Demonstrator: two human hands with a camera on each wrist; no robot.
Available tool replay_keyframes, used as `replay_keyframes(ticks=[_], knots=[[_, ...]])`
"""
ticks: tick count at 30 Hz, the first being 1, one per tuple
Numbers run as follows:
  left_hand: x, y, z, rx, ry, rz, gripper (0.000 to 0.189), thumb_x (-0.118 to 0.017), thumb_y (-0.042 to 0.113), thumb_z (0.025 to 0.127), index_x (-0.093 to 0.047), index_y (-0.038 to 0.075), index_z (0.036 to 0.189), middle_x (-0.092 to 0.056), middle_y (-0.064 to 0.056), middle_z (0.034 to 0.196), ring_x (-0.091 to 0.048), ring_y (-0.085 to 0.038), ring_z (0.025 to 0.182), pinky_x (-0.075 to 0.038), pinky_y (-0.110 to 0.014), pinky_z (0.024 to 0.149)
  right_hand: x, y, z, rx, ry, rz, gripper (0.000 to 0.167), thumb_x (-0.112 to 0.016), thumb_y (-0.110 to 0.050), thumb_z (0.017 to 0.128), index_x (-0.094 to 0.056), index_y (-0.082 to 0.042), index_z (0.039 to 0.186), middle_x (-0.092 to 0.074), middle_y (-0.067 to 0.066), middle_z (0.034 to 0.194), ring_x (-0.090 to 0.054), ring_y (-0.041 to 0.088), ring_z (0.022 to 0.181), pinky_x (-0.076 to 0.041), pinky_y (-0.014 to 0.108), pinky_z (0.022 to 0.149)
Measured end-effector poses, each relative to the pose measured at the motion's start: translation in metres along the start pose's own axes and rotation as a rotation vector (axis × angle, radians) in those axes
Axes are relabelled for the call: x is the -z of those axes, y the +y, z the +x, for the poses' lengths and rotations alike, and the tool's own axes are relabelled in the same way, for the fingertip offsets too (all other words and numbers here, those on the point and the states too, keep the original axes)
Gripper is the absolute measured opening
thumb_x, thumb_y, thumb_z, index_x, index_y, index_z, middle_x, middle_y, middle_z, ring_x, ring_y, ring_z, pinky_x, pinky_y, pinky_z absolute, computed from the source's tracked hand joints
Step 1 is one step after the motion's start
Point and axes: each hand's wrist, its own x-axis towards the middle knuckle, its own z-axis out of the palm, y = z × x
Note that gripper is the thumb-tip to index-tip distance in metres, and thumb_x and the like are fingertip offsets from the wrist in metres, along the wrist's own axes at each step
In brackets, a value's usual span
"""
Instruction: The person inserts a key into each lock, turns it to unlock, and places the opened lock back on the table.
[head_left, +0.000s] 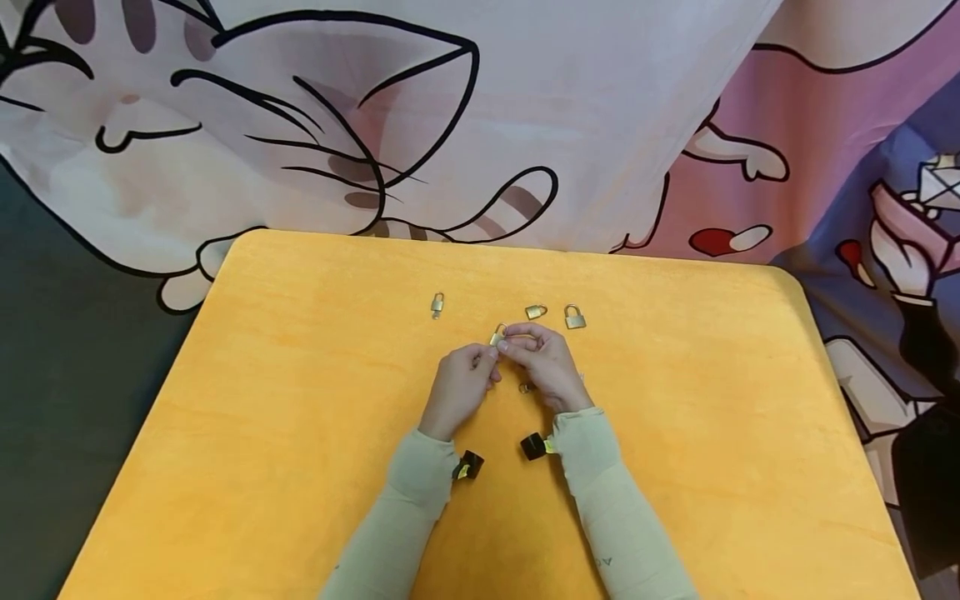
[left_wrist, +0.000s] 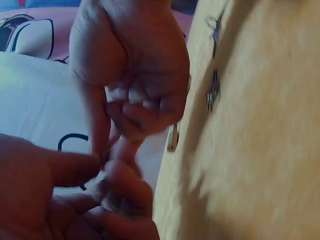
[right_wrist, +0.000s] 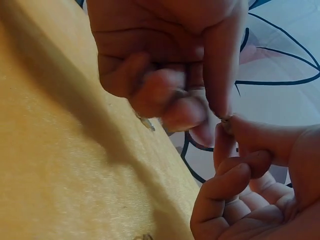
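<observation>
A small brass padlock [head_left: 497, 336] with a silver shackle is held above the table, shackle pointing away. My right hand [head_left: 549, 364] pinches it from the right between thumb and forefinger. From the left, my left hand [head_left: 461, 385] pinches at its lower end, thumb tip right by the other thumb. In the right wrist view only a sliver of metal [right_wrist: 226, 122] shows between the meeting fingertips; the rest is hidden. I cannot tell whether a key is between them. Loose keys [left_wrist: 213, 91] lie on the table below the right hand.
Farther back on the yellow table [head_left: 300, 400] lie a padlock with a key in it [head_left: 437, 306], a smaller padlock [head_left: 536, 312] on its side and a wider padlock [head_left: 575, 317]. A printed cloth [head_left: 585, 125] hangs behind the table's far edge.
</observation>
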Motion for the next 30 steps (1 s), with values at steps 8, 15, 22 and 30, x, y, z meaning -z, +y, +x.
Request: replay_keyframes(ticks=[8, 15, 22, 30], knots=[[0.003, -0.001, 0.002, -0.027, 0.047, 0.157, 0.029, -0.059, 0.031, 0.103, -0.073, 0.005, 0.106, -0.071, 0.002, 0.078, -0.062, -0.012, 0.067, -0.051, -0.034, 0.069, 0.004, -0.013, 0.018, -0.053, 0.066, -0.199, 0.027, -0.078, -0.014, 0.089, -0.071, 0.0, 0.111, -0.071, 0.003, 0.087, -0.056, 0.015, 0.074, -0.046, 0.025, 0.064], [0.004, -0.001, 0.001, -0.005, 0.059, 0.186, 0.027, -0.059, 0.028, 0.103, -0.073, 0.005, 0.106, -0.07, 0.005, 0.075, -0.061, -0.012, 0.065, -0.052, -0.034, 0.07, -0.002, -0.031, 0.044, -0.132, 0.056, -0.362, 0.027, -0.081, -0.022, 0.086, -0.075, -0.005, 0.106, -0.068, 0.006, 0.1, -0.052, 0.016, 0.076, -0.043, 0.027, 0.066], [0.004, -0.003, 0.001, 0.024, 0.057, 0.202, 0.028, -0.059, 0.028, 0.102, -0.073, 0.005, 0.108, -0.068, 0.007, 0.073, -0.062, -0.012, 0.065, -0.053, -0.035, 0.07, -0.014, -0.033, 0.066, -0.144, 0.07, -0.497, 0.02, -0.082, -0.018, 0.086, -0.078, -0.003, 0.099, -0.068, 0.009, 0.112, -0.054, 0.018, 0.089, -0.043, 0.027, 0.072], [0.002, -0.004, 0.002, 0.024, 0.051, 0.235, 0.026, -0.06, 0.028, 0.102, -0.074, 0.006, 0.105, -0.068, 0.006, 0.073, -0.062, -0.011, 0.065, -0.054, -0.036, 0.069, -0.029, -0.039, 0.076, -0.121, 0.089, -0.575, 0.014, -0.084, -0.014, 0.083, -0.079, -0.004, 0.091, -0.071, 0.009, 0.106, -0.057, 0.021, 0.089, -0.044, 0.028, 0.07]])
